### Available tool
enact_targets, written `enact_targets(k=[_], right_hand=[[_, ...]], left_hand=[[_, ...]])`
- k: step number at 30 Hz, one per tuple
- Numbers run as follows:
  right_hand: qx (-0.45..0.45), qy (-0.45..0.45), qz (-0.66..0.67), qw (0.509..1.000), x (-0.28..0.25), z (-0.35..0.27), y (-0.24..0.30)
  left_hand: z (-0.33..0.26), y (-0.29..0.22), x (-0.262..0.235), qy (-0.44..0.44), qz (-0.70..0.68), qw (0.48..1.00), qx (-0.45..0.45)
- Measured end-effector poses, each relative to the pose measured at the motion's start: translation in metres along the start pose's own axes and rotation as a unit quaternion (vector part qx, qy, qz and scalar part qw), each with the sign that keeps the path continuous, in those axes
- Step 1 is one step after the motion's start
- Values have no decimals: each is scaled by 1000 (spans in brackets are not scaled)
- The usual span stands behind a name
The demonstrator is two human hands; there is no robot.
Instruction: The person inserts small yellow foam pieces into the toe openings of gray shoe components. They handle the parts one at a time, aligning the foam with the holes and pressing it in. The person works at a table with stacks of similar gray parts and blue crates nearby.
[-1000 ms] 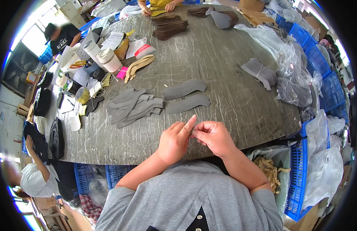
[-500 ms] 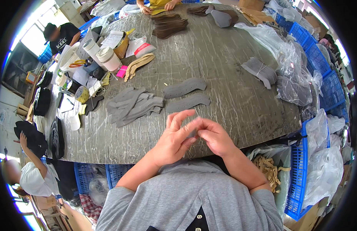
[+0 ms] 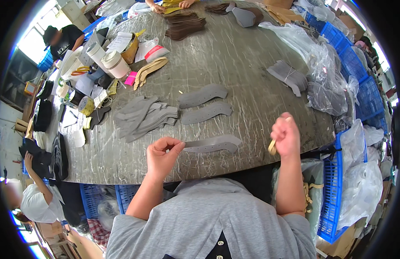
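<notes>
One curved grey strip (image 3: pixel 213 143), left end pinched by left hand (image 3: pixel 162 157), right hand (image 3: pixel 287 134) to its right, clasping tan band (image 3: pixel 272 147)

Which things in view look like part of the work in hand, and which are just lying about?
Seemingly in the work:
perforated gray strip, pinched by the left hand
tan strip, in the right hand
two loose gray strips
heap of gray strips

Apparently just lying about:
white tub
pink block
yellow roll
</notes>
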State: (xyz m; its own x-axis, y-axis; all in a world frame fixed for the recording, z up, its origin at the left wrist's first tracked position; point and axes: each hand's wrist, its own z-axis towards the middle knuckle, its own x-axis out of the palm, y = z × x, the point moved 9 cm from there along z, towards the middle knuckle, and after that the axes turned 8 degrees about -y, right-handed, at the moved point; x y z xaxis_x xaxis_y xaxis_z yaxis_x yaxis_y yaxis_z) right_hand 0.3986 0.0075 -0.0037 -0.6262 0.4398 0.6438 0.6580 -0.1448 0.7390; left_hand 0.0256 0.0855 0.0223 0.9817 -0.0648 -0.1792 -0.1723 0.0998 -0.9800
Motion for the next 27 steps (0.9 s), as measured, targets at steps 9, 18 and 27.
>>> enact_targets(k=[9,18,27], right_hand=[[85,65,-234,966,37,-37,-91],[-41,20,-457,888,20,-23,-105],[-71,14,-522,850,24,-25,-103]], left_hand=[[-2,29,15,38,31,995,-87],[10,61,22,66,150,979,-118],[13,74,27,101,185,972,-105]])
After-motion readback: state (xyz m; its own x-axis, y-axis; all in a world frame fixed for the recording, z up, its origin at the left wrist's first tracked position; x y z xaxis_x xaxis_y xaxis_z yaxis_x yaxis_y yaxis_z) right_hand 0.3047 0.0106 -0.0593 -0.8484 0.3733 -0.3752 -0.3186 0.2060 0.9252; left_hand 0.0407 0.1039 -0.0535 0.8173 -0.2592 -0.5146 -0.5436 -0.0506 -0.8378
